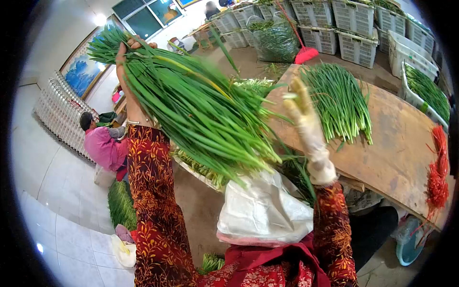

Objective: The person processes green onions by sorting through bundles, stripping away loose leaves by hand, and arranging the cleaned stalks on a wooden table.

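My left hand (135, 44), raised at the upper left, is closed around the leafy end of a large bunch of garlic chives (205, 105). The leaves fan down and to the right, their cut ends above a white cloth (265, 210) on my lap. My right hand (302, 103), in a pale glove and blurred by motion, is over the near edge of the wooden table (382, 162). Its fingers stretch upward and apart, with nothing visible in them. Just right of it, a neat bundle of chives (337, 100) lies on the table. A loose green blade (224, 50) hangs in the air.
Red ties (437, 177) lie at the table's right end. White crates (356, 45) with greens are stacked behind, near a red broom (306, 55). A person in pink (105, 148) sits at left. More chives (122, 203) lie on the floor.
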Demonstrator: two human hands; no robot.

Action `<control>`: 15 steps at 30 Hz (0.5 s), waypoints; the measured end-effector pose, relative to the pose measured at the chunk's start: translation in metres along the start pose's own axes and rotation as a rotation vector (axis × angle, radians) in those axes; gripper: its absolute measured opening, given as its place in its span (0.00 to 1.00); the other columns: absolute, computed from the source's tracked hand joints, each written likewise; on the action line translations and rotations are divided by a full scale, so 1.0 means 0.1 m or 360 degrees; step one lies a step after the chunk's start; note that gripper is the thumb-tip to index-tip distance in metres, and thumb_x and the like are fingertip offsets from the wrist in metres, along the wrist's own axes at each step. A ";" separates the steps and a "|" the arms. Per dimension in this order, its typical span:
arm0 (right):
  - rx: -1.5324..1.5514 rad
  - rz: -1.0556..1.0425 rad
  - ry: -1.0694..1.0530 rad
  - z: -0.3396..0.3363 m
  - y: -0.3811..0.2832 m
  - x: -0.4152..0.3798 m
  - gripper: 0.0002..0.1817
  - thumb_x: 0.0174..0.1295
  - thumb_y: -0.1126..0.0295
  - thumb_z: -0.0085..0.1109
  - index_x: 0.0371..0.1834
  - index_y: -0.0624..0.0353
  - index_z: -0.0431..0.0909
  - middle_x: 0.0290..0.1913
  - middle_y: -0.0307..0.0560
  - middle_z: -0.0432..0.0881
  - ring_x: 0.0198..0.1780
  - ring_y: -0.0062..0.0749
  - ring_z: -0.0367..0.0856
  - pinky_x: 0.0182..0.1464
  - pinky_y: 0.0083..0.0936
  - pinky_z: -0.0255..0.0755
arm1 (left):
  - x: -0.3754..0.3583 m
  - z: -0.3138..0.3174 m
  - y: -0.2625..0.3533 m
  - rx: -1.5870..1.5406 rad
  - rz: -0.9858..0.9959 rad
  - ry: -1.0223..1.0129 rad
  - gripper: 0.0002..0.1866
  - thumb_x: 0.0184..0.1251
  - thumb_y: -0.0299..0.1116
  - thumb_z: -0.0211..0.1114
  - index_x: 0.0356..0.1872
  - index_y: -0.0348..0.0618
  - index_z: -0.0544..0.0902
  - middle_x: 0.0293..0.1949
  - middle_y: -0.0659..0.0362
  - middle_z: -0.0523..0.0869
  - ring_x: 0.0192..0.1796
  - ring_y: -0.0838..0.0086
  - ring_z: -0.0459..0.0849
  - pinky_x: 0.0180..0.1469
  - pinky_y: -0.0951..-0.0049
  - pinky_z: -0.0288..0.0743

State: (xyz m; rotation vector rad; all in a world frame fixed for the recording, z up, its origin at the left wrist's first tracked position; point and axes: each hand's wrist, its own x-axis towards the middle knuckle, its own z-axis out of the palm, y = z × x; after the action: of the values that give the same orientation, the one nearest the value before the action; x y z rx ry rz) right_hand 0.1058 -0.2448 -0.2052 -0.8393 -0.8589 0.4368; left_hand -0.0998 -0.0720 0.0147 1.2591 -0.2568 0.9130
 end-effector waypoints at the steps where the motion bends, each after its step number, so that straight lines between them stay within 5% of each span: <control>1: -0.0029 -0.0002 -0.0022 0.05 0.33 0.02 0.33 0.62 0.55 0.51 0.66 0.59 0.54 0.63 0.54 0.63 0.62 0.34 0.63 0.63 0.26 0.54 | 0.00 0.01 0.03 -0.0033 0.0037 -0.0047 0.10 0.68 0.40 0.49 0.31 0.47 0.70 0.26 0.66 0.74 0.33 0.77 0.75 0.51 0.71 0.68; 4: 0.0235 0.0837 -0.0580 0.06 0.49 -0.33 0.39 0.60 0.39 0.40 0.65 0.60 0.56 0.58 0.52 0.67 0.56 0.31 0.66 0.56 0.26 0.62 | 0.04 -0.10 0.11 -0.0119 0.0040 -0.0176 0.10 0.68 0.40 0.48 0.31 0.47 0.70 0.26 0.67 0.74 0.35 0.78 0.75 0.52 0.71 0.66; 7: 0.0836 0.1373 -0.0746 0.08 0.19 -0.82 0.45 0.56 0.29 0.27 0.60 0.59 0.63 0.38 0.44 0.75 0.35 0.22 0.70 0.38 0.22 0.67 | 0.04 -0.24 0.18 -0.0048 0.0005 -0.0176 0.10 0.69 0.39 0.47 0.32 0.46 0.70 0.26 0.67 0.74 0.35 0.78 0.74 0.52 0.70 0.66; 10: 0.0933 0.1380 -0.1197 -0.25 0.19 -1.13 0.43 0.56 0.30 0.35 0.56 0.60 0.67 0.25 0.39 0.75 0.21 0.16 0.64 0.27 0.13 0.61 | -0.02 -0.27 0.15 -0.0066 -0.0036 -0.0372 0.11 0.70 0.40 0.46 0.35 0.45 0.71 0.29 0.67 0.74 0.37 0.77 0.74 0.52 0.72 0.65; 11: 0.0905 0.1503 -0.1099 -0.26 0.09 -1.18 0.35 0.58 0.38 0.44 0.48 0.63 0.72 0.16 0.33 0.70 0.15 0.13 0.59 0.20 0.09 0.54 | -0.05 -0.25 0.12 -0.0064 -0.0031 -0.0366 0.11 0.70 0.40 0.46 0.35 0.45 0.71 0.29 0.67 0.74 0.37 0.77 0.74 0.52 0.72 0.65; 13: 0.0288 0.1438 -0.1146 -0.31 -0.17 -1.10 0.25 0.61 0.48 0.49 0.37 0.62 0.76 0.16 0.33 0.69 0.16 0.13 0.60 0.20 0.12 0.54 | -0.10 -0.19 0.11 -0.0039 0.0079 -0.0072 0.08 0.64 0.36 0.53 0.33 0.43 0.70 0.26 0.66 0.71 0.33 0.80 0.71 0.44 0.75 0.65; 15: 0.0100 0.1479 -0.0828 -0.41 -0.34 -1.15 0.18 0.63 0.55 0.49 0.29 0.60 0.78 0.17 0.32 0.68 0.18 0.13 0.59 0.22 0.13 0.53 | -0.10 -0.40 0.16 -0.0086 0.0109 -0.0195 0.08 0.65 0.35 0.52 0.35 0.41 0.70 0.28 0.65 0.71 0.33 0.79 0.71 0.44 0.74 0.66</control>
State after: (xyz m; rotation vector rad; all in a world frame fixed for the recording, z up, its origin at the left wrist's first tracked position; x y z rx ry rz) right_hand 0.0709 -0.3584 -0.2492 -1.0584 -0.8768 1.5391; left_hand -0.1291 -0.0397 0.0062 1.2644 -0.4212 0.8829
